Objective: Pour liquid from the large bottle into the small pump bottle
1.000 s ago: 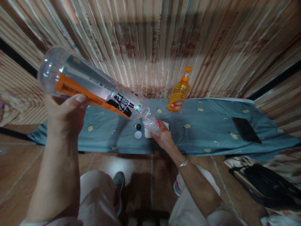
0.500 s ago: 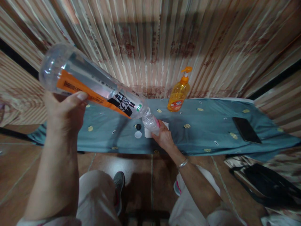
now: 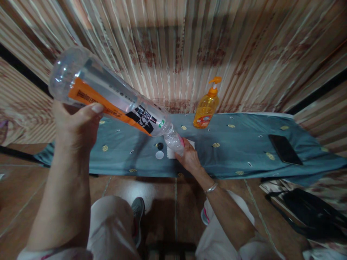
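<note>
My left hand is closed around the wide bottom end of a large clear plastic bottle with an orange, black and white label. The bottle is tipped, its neck slanting down to the right. At its mouth is a small clear bottle, which my right hand grips from the right. The two mouths meet; the exact join is hard to make out. A white cloth or paper lies under the small bottle. Just left of it are a black cap and a whitish disc.
On the teal tablecloth stands an orange pump bottle at the back. A black phone lies at the right. Behind the table hangs a striped curtain. A black bag is at the lower right.
The wide end of the large bottle has shifted slightly to the right and up with my left hand. My right hand and the small bottle have stayed in place.
</note>
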Available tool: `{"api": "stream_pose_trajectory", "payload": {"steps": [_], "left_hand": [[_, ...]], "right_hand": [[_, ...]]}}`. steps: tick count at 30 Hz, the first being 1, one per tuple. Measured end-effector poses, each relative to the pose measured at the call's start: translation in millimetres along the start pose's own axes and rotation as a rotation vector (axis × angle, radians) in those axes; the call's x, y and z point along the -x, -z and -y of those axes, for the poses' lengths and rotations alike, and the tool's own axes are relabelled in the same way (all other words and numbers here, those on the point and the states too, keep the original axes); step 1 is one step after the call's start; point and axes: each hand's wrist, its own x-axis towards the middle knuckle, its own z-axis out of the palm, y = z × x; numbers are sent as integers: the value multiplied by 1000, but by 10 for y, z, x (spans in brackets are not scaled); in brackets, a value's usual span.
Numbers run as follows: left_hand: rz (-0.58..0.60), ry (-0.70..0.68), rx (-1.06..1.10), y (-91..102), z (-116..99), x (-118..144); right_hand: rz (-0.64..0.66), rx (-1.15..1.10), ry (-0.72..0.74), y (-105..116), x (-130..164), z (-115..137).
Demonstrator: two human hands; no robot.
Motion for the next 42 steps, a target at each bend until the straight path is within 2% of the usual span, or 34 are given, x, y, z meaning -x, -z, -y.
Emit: {"api": "stream_pose_trajectory", "payload": {"steps": [10,21,29,42], "left_hand": [[5,22,2,-45,-27,-20],[-9,34,-100,-71,-44,-47],[35,5,-32,-97,-54,-75],[6,-2,-57,-144,-37,-105]], "right_hand": [[19,-12,-23,1,-7,-5],[18,6,-27,-6,-6,-8],[8,-3,-17,-17,-6,-29],[-4,0,-17,-28,-10,-38]]}}
